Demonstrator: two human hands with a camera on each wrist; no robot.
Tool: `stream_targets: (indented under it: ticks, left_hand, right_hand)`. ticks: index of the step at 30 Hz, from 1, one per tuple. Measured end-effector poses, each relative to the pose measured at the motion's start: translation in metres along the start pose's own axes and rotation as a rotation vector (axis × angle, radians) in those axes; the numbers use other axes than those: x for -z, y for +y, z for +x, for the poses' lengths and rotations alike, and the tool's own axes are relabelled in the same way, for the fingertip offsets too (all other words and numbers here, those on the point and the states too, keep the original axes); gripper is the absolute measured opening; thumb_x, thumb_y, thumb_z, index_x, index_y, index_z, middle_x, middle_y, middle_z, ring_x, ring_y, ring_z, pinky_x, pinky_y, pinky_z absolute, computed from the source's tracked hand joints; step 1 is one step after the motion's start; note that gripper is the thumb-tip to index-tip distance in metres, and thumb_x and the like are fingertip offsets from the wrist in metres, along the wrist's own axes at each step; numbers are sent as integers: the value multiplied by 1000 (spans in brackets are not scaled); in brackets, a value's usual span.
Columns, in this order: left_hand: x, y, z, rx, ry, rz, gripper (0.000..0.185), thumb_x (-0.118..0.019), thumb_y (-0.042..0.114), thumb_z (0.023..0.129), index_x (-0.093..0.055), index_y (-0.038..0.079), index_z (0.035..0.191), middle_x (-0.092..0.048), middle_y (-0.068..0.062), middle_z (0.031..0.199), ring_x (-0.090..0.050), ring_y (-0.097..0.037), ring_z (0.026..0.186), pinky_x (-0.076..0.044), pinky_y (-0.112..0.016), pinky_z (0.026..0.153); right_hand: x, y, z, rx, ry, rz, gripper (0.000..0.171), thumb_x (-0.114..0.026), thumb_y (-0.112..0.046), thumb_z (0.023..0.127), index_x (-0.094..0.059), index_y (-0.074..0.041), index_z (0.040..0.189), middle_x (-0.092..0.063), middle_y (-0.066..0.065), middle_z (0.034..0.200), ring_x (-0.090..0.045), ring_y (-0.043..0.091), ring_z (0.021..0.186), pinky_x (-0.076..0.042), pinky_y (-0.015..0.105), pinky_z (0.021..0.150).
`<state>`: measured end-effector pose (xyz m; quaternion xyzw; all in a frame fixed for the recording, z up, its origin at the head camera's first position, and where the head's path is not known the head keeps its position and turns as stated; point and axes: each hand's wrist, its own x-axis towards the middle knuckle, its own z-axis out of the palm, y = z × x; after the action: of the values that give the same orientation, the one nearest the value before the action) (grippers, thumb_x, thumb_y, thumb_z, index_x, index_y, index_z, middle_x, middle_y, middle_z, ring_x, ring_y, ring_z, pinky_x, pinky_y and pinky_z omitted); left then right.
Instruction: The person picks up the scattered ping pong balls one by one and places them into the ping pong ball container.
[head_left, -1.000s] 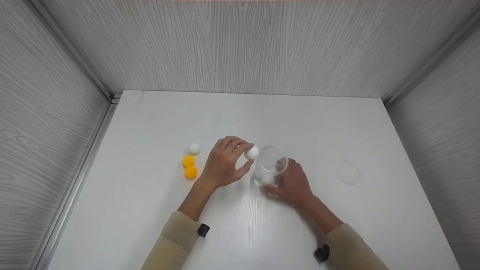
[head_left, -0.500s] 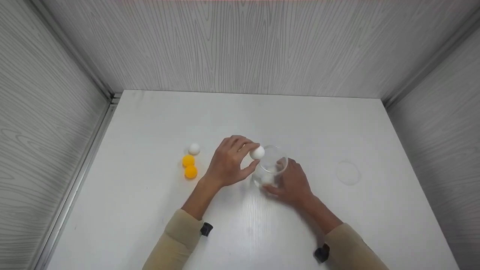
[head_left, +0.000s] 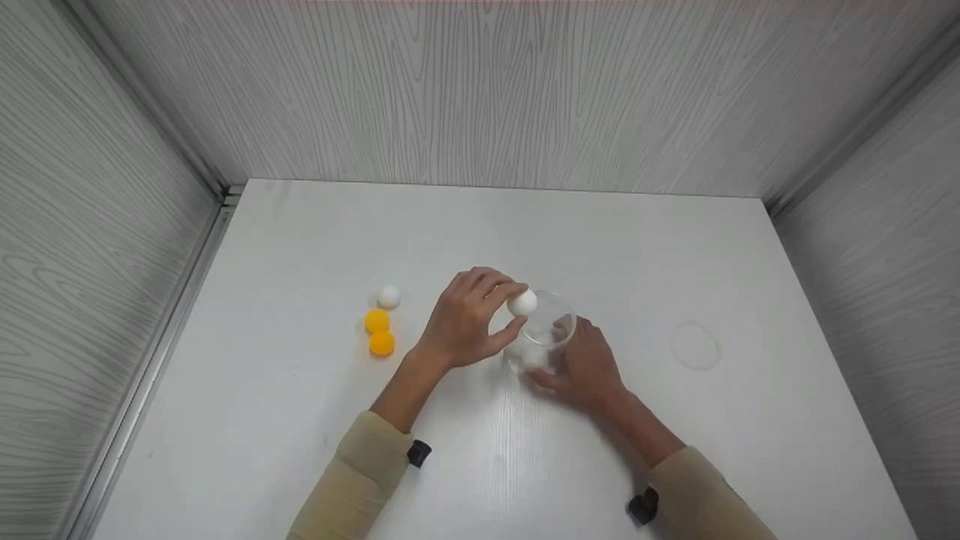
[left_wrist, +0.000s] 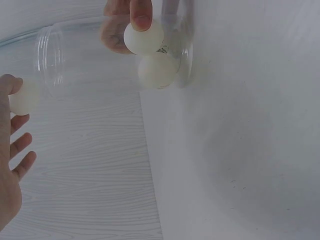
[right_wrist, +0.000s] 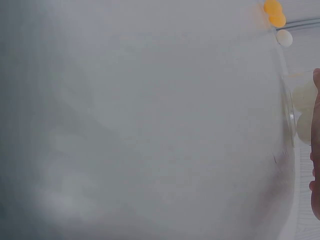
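Left grip (head_left: pixel 466 322) pinches a small white ball (head_left: pixel 522 302) at the rim of the clear glass jar (head_left: pixel 541 334), which the right grip (head_left: pixel 585 367) clasps on the open white bench (head_left: pixel 300 420).

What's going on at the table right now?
A person's left hand pinches a white ball at the rim of a clear jar, which the right hand grips from the side. At least one white ball already lies inside the jar. Left of the hands, another white ball and two orange balls sit on the white table. A clear lid lies to the right.
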<state>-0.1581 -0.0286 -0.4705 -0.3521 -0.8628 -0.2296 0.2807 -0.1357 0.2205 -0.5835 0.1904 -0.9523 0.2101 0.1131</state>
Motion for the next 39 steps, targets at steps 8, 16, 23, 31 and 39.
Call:
stream_targets:
  ticks: [8,16,23,31,39]
  left_hand:
    - [-8,1,4,-16,-18,-9,35,-79,32,92,-74,13,121,-76,-2,114,-67,-22,108,-58,-35,96]
    - [-13,1,8,-20,-22,-38,35,-79,30,92,-74,12,121,-75,-3,113,-67,-22,109,-58,-35,95]
    - [-18,1,8,0,-58,-44,34,-77,31,93,-74,14,121,-75,-2,113,-67,-21,109,-58,-35,93]
    - [-20,1,8,2,-73,-61,32,-75,31,92,-74,15,119,-75,-1,111,-67,-20,108,-58,-35,93]
    - [-23,4,11,19,-110,-61,32,-74,32,93,-73,15,120,-76,-1,112,-68,-19,110,-58,-37,95]
  right_hand:
    - [0,0,1,-4,0,17,83,-79,-65,77,-57,0,124,-65,13,111,-62,33,104,-55,53,96]
    - [0,1,1,-14,-15,5,86,-79,-66,77,-56,0,127,-67,14,114,-63,34,106,-55,53,97]
    - [2,-1,1,-10,-18,-1,85,-77,-68,78,-57,0,126,-66,14,112,-62,33,103,-55,53,96]
    - [3,-3,0,-28,-36,-12,85,-79,-66,77,-56,-2,128,-65,11,114,-60,30,104,-54,51,97]
    - [3,-3,0,-27,-48,-20,83,-77,-68,79,-55,-2,126,-64,11,112,-58,29,103,-54,49,96]
